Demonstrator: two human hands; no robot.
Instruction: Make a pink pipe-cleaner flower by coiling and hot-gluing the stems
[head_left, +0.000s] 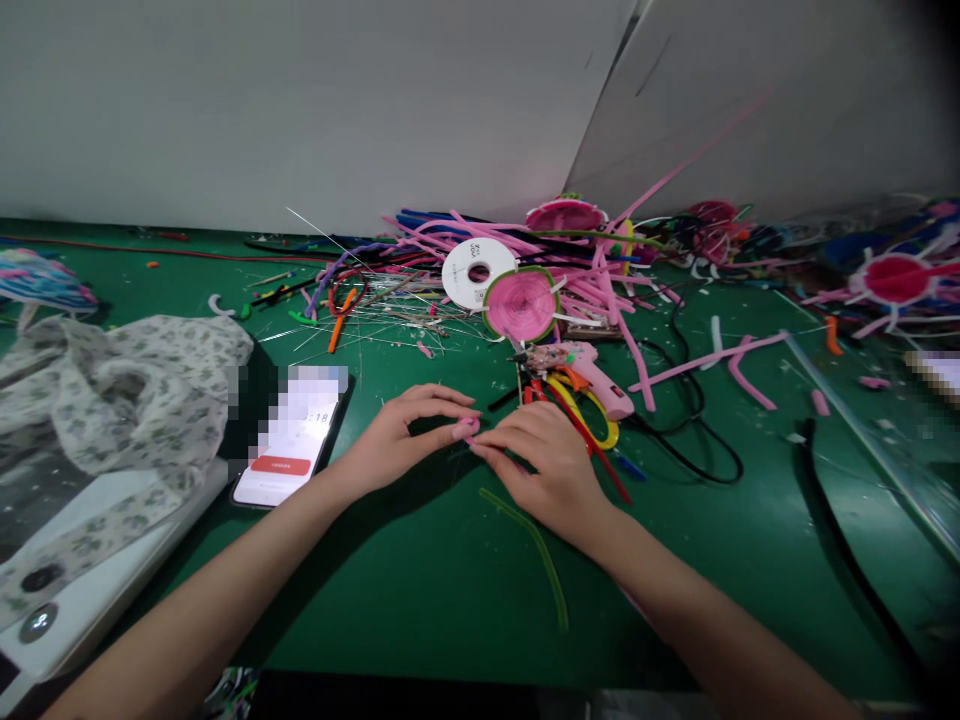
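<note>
My left hand [424,428] pinches a small pink piece [466,429], which looks like a short rolled strip, between thumb and fingertips. From the right, my right hand [540,462] closes its thumb and forefinger on the lower end of the same piece. The fingertips of both hands nearly meet. Below them on the green table [420,580] lies a thin curved green strip [541,548]. Just beyond my right hand are a pink glue gun [592,375] and yellow-handled scissors [606,432]. A round pink disc with a green rim [523,303] rests against a white spool [469,272].
A phone [292,440] lies left of my hands, beside a patterned cloth [142,390] on a white object. Pink strips [611,290] and scraps pile up along the back wall. A black cable [720,475] loops at the right, near a black strip [840,570].
</note>
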